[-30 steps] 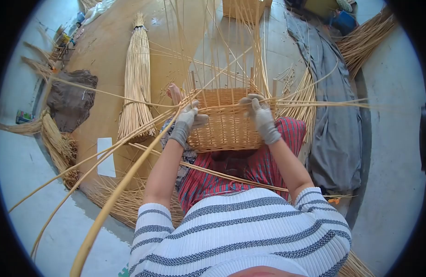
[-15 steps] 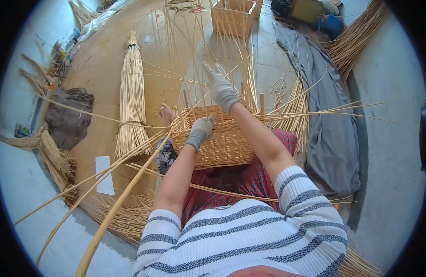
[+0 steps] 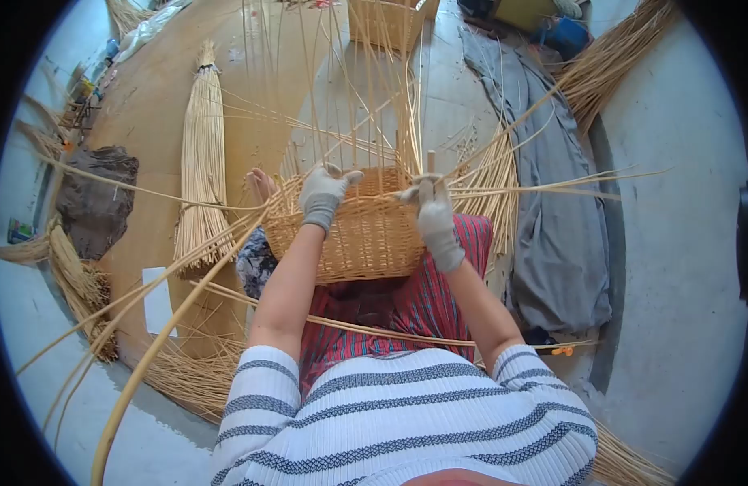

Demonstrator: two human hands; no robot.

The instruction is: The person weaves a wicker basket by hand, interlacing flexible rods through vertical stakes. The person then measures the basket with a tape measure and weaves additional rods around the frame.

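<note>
A part-woven wicker basket [image 3: 354, 253] rests on my lap, with upright stakes rising from its rim. My left hand [image 3: 324, 194], in a pale glove with a grey cuff, grips the near rim left of the middle, thumb pointing right. At the right corner my right hand [image 3: 435, 220], gloved alike, has its fingers closed on a wicker rod [image 3: 504, 130] that slants up to the right. Its fingertips are partly hidden among the rods. More long rods [image 3: 544, 189] stick out from that corner, and others [image 3: 147, 340] from the left corner.
A tied bundle of rods [image 3: 202, 166] lies on the floor to the left. Loose rods [image 3: 497, 186] and a grey cloth [image 3: 556, 259] lie to the right. Another basket [image 3: 384, 26] stands ahead. A white sheet [image 3: 158, 301] and a dark cloth [image 3: 97, 201] lie at left.
My right hand has come down from above the basket, where its fingers were spread, to the right corner and closed on a rod. My left hand has shifted slightly up and left along the rim.
</note>
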